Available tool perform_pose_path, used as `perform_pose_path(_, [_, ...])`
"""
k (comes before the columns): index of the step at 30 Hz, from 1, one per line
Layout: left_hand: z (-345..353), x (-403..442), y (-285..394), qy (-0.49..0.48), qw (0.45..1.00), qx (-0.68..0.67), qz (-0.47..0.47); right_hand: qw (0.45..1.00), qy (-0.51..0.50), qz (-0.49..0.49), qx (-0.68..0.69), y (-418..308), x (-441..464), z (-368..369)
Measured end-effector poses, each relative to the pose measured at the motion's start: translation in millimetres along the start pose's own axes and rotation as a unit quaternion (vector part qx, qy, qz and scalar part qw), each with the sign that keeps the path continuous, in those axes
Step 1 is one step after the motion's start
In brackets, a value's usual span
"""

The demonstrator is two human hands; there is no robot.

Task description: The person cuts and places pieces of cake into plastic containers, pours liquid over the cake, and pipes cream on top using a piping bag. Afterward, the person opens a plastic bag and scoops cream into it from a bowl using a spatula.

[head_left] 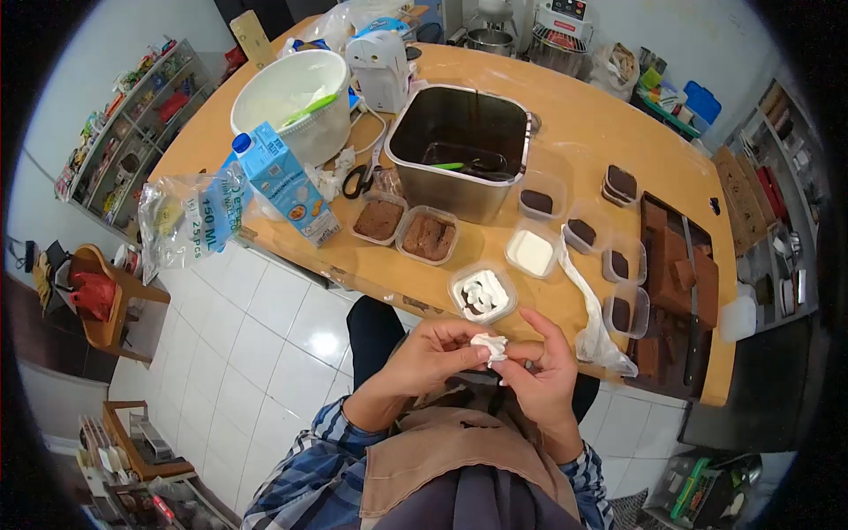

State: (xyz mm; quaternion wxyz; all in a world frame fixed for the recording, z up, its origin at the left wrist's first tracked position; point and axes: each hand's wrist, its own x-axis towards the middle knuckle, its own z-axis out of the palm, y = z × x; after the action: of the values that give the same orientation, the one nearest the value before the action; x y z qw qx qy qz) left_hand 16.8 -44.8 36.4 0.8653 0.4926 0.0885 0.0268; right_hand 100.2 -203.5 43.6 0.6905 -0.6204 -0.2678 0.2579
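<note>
Between my hands, in front of the apron, is a small crumpled white tissue. The thumb and fingers of my left hand pinch it from one side. On the other side, my right hand presses it with the thumb, one finger pointing up. Just beyond them, a clear plastic tub at the table edge holds white cream in loose swirls over dark chocolate. Behind it stands a tub with a smooth white top. A limp piping bag with white cream lies to the right, its tip end hanging over the edge.
A steel container with dark chocolate stands mid-table. Nearby are a white bowl, a blue carton, scissors, two tubs of brown cake and several chocolate tubs. A tray at right carries cake and a long knife.
</note>
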Motion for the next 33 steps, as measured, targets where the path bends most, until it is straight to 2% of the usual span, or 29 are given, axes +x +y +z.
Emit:
perform_pose_path(2, [-1, -2, 7, -0.012, 0.999, 0.033, -0.035, 0.999, -0.009, -0.042, -0.002, 5, 2, -1])
perform_pose_path(6, [-3, -3, 6, -0.011, 0.999, 0.034, -0.004, 0.996, 0.028, -0.079, -0.043, 3, 0, 6])
perform_pose_path(9, [2, -3, 12, 0.016, 0.998, 0.058, -0.001, 0.96, 0.051, -0.189, -0.199, 8, 4, 4])
perform_pose_path(12, [1, -2, 13, 0.03, 0.997, 0.074, 0.001, 0.925, 0.05, -0.242, -0.29, -1, 9, 6])
perform_pose_path(15, [-1, -3, 12, 0.035, 0.996, 0.086, -0.006, 0.912, 0.07, -0.268, -0.304, 1, 10, 8])
perform_pose_path(18, [-3, -4, 11, 0.035, 0.996, 0.073, -0.023, 0.933, 0.079, -0.214, -0.279, 6, 8, 2])
perform_pose_path(21, [-5, -2, 9, 0.044, 0.998, 0.037, -0.026, 0.993, 0.088, -0.055, -0.057, 3, 4, 4])
perform_pose_path(24, [-4, -1, 9, 0.037, 0.999, 0.031, -0.025, 0.988, 0.115, -0.081, -0.06, -2, 8, 2])
perform_pose_path(27, [2, -1, 5, 0.027, 0.999, 0.015, -0.031, 0.976, 0.132, -0.125, -0.118, 8, 9, 3])
perform_pose_path(31, [8, -1, 2, 0.035, 0.998, -0.036, -0.039, 0.911, 0.136, -0.249, -0.298, 8, 13, 1])
perform_pose_path(33, [12, 0, -1, 0.053, 0.998, -0.003, -0.018, 0.879, 0.143, -0.284, -0.356, 2, 15, 5])
